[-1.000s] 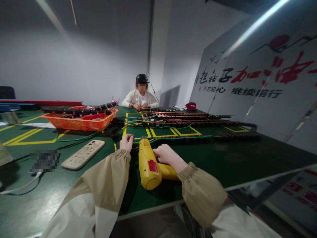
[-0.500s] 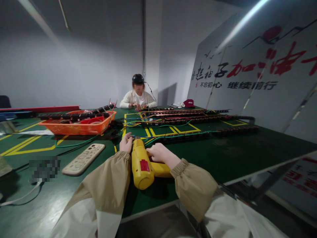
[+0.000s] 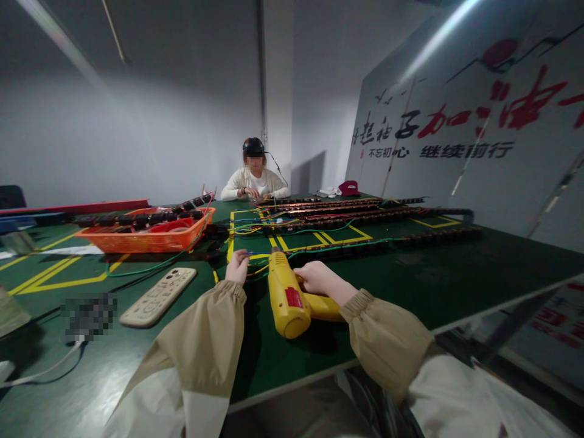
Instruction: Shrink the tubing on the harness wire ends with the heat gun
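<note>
My right hand [image 3: 322, 280] is closed on a yellow heat gun [image 3: 288, 295], its fingers near the trigger. The gun's nozzle points away from me, toward the wires on the table. My left hand [image 3: 238, 266] pinches a thin blue wire [image 3: 258, 253] just left of the nozzle. The wire runs from my fingertips toward the nozzle; its far end is hard to make out. Beyond the gun, a green wire [image 3: 328, 246] lies along a dark strip of black parts [image 3: 435, 236].
An orange basket [image 3: 150, 242] with black parts stands at left. A phone in a beige case [image 3: 158, 297] lies nearer me. Several long strips [image 3: 337, 207] with wires cross the green table [image 3: 410, 286]. A person [image 3: 253, 176] sits opposite; a dark red cap [image 3: 349, 188] lies nearby.
The heat gun and my right hand have shifted right, away from my left hand. More of the blue wire now shows between them. My view has tilted slightly.
</note>
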The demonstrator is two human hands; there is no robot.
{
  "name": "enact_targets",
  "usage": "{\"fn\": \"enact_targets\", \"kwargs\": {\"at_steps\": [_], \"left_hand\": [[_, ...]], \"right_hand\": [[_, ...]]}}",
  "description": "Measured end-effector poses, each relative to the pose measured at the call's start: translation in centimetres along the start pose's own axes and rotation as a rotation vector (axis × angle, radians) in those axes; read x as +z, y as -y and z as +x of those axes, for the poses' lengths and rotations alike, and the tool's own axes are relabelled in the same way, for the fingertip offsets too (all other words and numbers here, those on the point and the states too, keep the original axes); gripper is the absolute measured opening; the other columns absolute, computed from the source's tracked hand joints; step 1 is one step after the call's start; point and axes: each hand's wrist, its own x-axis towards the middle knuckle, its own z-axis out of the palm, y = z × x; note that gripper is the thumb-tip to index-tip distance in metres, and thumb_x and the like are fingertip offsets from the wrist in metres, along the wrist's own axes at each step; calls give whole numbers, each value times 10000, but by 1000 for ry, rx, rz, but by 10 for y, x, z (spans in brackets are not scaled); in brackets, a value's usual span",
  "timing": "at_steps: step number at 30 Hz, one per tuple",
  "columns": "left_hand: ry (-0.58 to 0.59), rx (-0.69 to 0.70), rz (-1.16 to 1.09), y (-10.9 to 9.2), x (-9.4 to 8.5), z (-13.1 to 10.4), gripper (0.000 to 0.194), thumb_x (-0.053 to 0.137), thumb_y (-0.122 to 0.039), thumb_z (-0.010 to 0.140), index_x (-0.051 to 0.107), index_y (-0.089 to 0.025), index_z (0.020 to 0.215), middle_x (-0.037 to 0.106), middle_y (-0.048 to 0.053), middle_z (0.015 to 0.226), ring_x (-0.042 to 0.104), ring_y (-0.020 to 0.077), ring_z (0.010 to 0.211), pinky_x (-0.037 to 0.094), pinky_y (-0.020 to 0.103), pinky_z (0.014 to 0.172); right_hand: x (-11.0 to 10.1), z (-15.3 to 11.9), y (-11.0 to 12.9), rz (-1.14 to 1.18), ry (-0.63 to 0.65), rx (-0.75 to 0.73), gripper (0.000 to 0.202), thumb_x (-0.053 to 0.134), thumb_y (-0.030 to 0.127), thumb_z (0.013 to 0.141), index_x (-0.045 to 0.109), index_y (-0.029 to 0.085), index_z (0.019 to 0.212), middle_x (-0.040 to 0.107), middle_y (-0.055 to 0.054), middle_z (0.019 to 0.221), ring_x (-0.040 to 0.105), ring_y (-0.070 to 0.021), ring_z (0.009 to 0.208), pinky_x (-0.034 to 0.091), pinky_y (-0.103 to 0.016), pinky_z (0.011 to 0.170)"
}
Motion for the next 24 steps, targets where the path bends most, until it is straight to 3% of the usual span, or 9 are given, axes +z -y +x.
{"fn": "enact_targets", "kwargs": {"at_steps": [3,6,14,20,24], "left_hand": [[72,43,52,3,2,0,307,452,-135,790,501,-180,1090,678,63,1041,645,155,972,487,295,894],[131,-3,110,2,3,-3,394,414,-138,811,420,-162,1203,689,73,998,675,139,703,529,300,757],[97,-65,203,-7,-1,-8,443,391,-108,780,432,-209,1209,696,-5,794,637,125,546,520,260,652],[-33,-47,343,-11,-6,-7,325,433,-143,779,512,-214,1087,688,16,798,662,182,807,501,298,762],[-39,-60,358,-6,-9,-2,292,433,-150,818,522,-211,1089,678,20,813,656,174,815,506,305,758]], "right_hand": [[0,1,1,-7,-6,2,315,538,369,888,543,162,1125,566,-66,1104,573,-183,939,484,-398,804],[-1,2,3,-17,-12,-6,314,539,368,887,544,160,1123,567,-67,1103,572,-184,942,483,-398,807],[-2,11,15,-37,-33,-63,304,542,372,885,554,161,1104,570,-65,1094,572,-183,942,479,-397,812],[-10,28,37,-34,-64,-120,314,543,374,884,553,153,1106,568,-71,1102,570,-186,947,477,-401,817],[-15,32,43,-34,-83,-141,310,545,374,883,558,148,1095,572,-71,1092,571,-186,947,475,-403,820]]}}
